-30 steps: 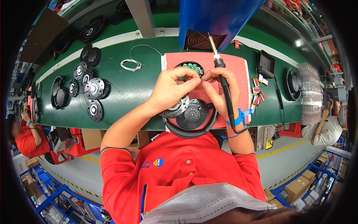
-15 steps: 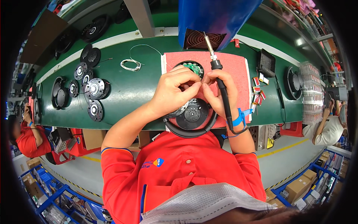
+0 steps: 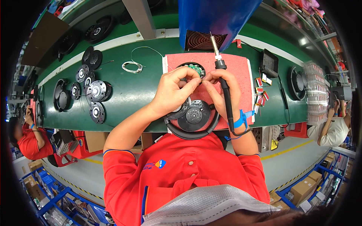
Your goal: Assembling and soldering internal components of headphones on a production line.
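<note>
A black headphone lies on a pink mat with its headband curving toward me. Its far ear cup shows a green circuit board, partly covered by my hands. Nearer me sits a round black perforated speaker disc. Thumb and index finger of my left hand pinch at the ear cup's near edge; what lies between them is too small to make out. My right hand holds a soldering iron, tip pointing away, while its thumb and index finger meet the left fingertips.
Several speaker discs lie at the left, with another headphone. A coil of solder wire rests left of the mat. Small red-and-white battery packs and a black tray are right. A blue fan box stands behind.
My left fingertips have shifted slightly left and lower, and the right fingertips have followed. The soldering iron has tilted a little, its tip moving right.
</note>
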